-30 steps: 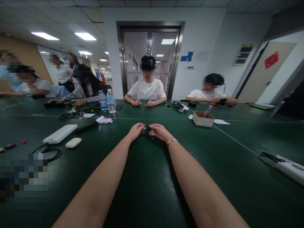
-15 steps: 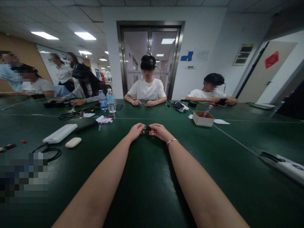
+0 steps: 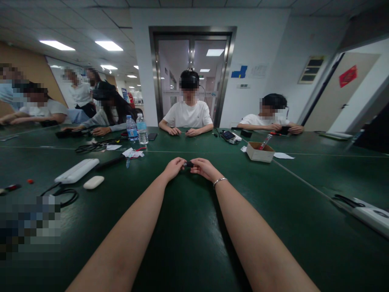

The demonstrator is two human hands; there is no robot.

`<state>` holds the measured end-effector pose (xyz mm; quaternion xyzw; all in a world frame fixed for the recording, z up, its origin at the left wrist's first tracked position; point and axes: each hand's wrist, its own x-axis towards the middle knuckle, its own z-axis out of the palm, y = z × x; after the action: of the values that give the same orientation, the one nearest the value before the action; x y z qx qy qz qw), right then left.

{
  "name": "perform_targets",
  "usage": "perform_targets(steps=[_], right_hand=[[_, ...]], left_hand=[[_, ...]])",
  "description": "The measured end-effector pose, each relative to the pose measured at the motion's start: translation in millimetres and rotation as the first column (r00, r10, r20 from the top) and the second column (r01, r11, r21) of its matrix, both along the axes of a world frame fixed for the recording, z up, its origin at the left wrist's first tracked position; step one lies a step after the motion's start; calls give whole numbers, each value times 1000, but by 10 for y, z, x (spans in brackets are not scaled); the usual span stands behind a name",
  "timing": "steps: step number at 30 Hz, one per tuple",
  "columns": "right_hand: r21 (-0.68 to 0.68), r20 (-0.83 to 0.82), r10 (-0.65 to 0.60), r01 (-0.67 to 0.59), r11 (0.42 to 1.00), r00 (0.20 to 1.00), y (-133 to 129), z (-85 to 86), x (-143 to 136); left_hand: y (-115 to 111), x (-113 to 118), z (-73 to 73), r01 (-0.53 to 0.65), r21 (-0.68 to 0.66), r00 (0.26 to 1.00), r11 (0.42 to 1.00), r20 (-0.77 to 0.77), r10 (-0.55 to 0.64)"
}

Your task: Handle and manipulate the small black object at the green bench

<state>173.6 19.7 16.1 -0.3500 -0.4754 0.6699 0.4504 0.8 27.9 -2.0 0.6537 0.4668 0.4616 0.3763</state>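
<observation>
Out over the green table, my left hand point(image 3: 174, 168) and my right hand point(image 3: 205, 168) meet with a narrow gap between their fingertips. A small black piece point(image 3: 189, 164) with a lighter, silvery end bridges that gap; it is too small for me to tell its exact kind. My right thumb and fingers pinch its black body. At the silvery end, my left fingers are closed on it, and they hide part of it. A bracelet circles my right wrist.
To the left lie a white power bank point(image 3: 77, 170), a white oval case point(image 3: 94, 182) and black cables point(image 3: 68, 198). Water bottles point(image 3: 142, 130) stand farther back. A small open box point(image 3: 260, 155) sits at right. People work across the table, one directly opposite point(image 3: 190, 111).
My hands stay almost in place, with a little more of the silvery end showing beside my left fingertips. At far left, a person in white has leaned slightly left, forearms now on the table.
</observation>
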Motion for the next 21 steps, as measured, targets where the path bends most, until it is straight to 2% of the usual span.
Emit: perform_targets(steps=[21], right_hand=[[-6, -6, -3, 3, 1000, 1000, 17, -10, -2]], left_hand=[[-17, 3, 12, 0, 4, 1000, 1000, 1, 0]])
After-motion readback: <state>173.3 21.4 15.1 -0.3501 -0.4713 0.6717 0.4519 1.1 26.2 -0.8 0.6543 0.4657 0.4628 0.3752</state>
